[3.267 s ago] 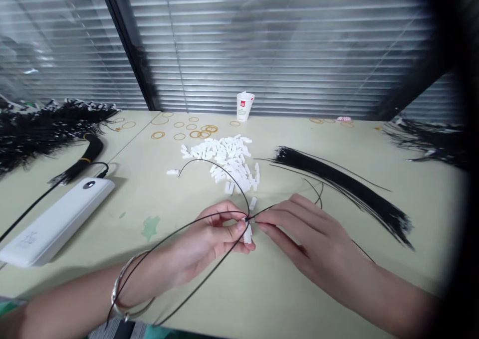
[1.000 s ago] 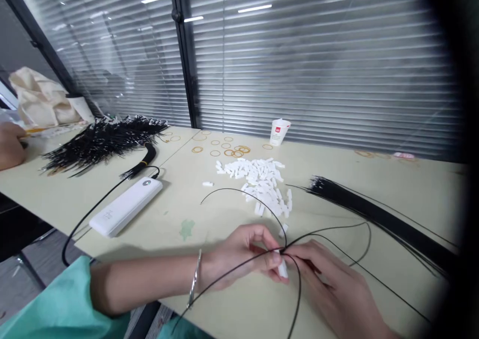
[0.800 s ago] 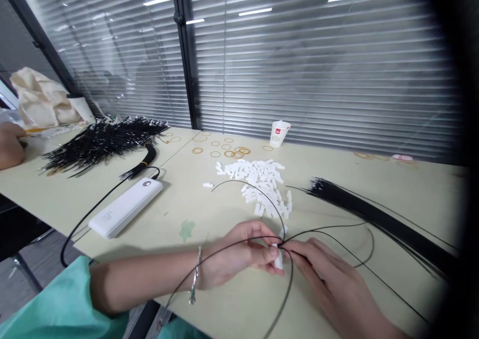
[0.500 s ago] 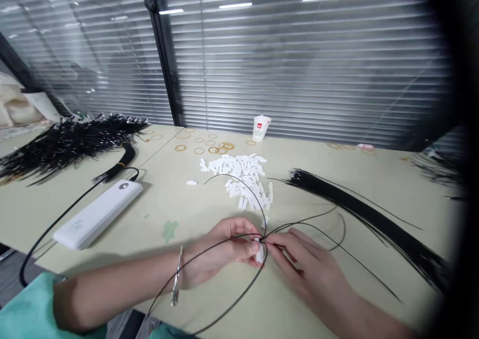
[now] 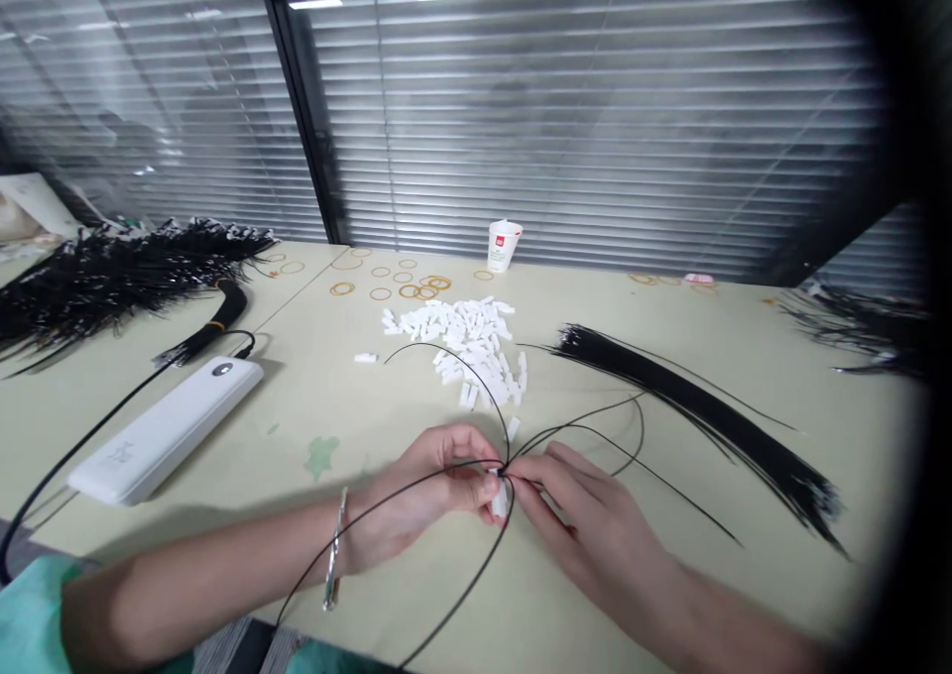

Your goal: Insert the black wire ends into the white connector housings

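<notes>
My left hand (image 5: 457,476) pinches a small white plastic connector (image 5: 499,498) between thumb and fingers. At the connector's top end several thin black wires (image 5: 476,568) come together and fan out in long curves. My right hand (image 5: 569,501) is closed on the black wires right beside the connector, its fingertips almost touching those of my left hand. How the wires sit in the connector is too small to make out. Just beyond my hands lies a pile of similar white connectors (image 5: 476,337), with one loose connector (image 5: 513,428) close to my fingers.
A thick bundle of black wires (image 5: 691,416) lies to the right. On the left are a white power bank (image 5: 168,431) with a cable, a banded wire bundle (image 5: 223,317) and a heap of wires (image 5: 111,278). Rubber bands (image 5: 427,287) and a paper cup (image 5: 504,246) are farther back.
The view has shifted slightly, so everything sits a little farther left. Both hands keep the same grip on the connector and the wires.
</notes>
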`<action>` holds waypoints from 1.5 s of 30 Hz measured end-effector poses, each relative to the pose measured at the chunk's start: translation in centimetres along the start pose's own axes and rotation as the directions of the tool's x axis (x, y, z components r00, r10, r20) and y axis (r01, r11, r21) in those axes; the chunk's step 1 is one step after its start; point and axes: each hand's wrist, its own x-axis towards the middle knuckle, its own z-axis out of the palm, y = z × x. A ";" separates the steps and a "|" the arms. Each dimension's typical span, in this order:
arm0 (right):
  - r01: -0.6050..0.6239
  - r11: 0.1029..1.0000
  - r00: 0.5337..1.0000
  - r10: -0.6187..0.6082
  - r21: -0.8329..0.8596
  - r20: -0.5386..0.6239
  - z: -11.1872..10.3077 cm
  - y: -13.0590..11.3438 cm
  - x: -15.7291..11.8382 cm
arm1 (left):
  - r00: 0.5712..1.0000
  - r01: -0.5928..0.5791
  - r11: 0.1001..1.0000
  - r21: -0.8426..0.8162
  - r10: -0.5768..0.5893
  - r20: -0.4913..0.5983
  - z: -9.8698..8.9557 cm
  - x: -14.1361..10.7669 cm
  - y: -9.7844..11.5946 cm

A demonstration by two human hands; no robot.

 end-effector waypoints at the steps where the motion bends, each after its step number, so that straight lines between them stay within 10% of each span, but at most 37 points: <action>1: -0.002 1.000 1.000 0.002 0.007 0.000 0.0 0.0 0.0 | 1.000 0.001 1.000 0.003 -0.001 -0.002 0.0 0.0 0.0; 13: -0.220 0.969 0.973 0.210 0.116 0.094 -0.2 0.0 0.4 | 0.999 0.036 0.998 -0.052 -0.036 0.007 -0.2 0.3 0.1; 19: -0.488 0.831 0.864 0.418 0.266 0.279 -0.4 -0.2 0.9 | 0.999 0.054 0.994 -0.090 -0.053 0.013 0.4 0.3 0.7; 24: -0.138 0.990 0.990 0.138 -0.001 0.043 -1.2 0.0 0.5 | 0.999 0.038 0.995 -0.087 -0.039 -0.007 0.2 0.5 0.6; 29: -0.164 0.983 0.948 0.133 -0.086 -0.288 -3.6 -0.6 0.5 | 0.999 0.008 0.995 -0.097 -0.013 -0.052 -0.3 0.7 0.5; 36: -0.094 0.996 0.996 0.094 0.002 -0.005 -1.7 0.5 0.3 | 0.999 0.043 0.997 -0.070 -0.042 0.012 0.1 0.3 1.1; 45: -0.017 0.999 0.999 0.018 0.047 -0.030 -1.5 0.0 0.3 | 0.987 0.105 0.991 -0.084 -0.093 0.133 -0.4 0.4 0.7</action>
